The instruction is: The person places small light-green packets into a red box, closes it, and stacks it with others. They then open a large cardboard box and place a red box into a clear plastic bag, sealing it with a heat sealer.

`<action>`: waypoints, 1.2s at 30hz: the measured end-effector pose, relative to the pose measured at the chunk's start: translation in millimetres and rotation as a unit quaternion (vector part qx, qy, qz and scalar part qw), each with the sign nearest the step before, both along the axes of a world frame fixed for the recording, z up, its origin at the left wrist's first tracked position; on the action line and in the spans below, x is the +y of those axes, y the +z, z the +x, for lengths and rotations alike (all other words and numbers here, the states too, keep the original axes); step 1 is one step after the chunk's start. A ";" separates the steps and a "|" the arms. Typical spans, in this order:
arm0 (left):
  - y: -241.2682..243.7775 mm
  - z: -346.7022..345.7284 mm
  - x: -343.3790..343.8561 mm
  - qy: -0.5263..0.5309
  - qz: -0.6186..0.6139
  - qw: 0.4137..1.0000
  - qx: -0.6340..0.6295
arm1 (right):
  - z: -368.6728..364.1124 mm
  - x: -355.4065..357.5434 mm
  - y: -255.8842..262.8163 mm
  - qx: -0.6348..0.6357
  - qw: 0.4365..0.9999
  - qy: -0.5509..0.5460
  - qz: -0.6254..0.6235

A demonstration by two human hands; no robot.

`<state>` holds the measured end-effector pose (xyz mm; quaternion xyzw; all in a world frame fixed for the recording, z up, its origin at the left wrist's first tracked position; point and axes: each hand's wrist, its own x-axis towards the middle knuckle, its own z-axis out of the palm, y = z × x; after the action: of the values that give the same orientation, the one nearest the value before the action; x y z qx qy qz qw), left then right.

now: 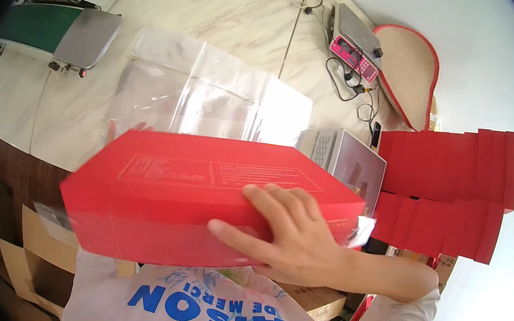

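Observation:
A large red lidded box (240, 216) with printed panels on its face is held up, tilted, in front of my white shirt. My right hand (287, 227) is spread over its near edge, fingers on the printed face and thumb along the side. Blurred fingertips of what looks like my left hand (143, 126) show at the box's far left edge; the rest of that hand is hidden behind the box. Just beyond lies clear plastic film or bag (188, 89), flat on the marbled table (228, 3). A white tag-like piece (362, 232) sticks out at the box's right end.
Stacked red boxes (444, 164) stand at the right by the wall. A scale with a pink keypad (354, 57) and tangled cables sits far right, near a red-edged beige panel (412, 73). A machine with a green belt (37, 27) occupies the far left. Open cardboard cartons (44, 245) lie lower left.

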<state>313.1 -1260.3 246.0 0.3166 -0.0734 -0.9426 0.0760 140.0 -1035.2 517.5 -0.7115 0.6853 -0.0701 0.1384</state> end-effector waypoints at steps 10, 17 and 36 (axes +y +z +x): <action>-48.2 61.6 -43.7 -0.076 -0.380 0.919 -0.064 | -1.6 -21.6 -81.7 -0.141 0.984 0.020 0.108; -124.9 58.1 -102.4 -0.157 -0.359 0.893 -0.219 | 7.3 -4.7 -117.2 -0.125 0.985 -0.007 0.123; -118.6 -122.7 -183.4 -0.232 -0.530 0.774 -0.258 | 25.6 31.6 -152.7 -0.136 0.976 -0.078 0.150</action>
<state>190.4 -1443.7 127.5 0.4307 -0.6494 -0.6267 -0.0105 165.6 -1003.5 364.9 -0.6106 0.7165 -0.0735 0.3292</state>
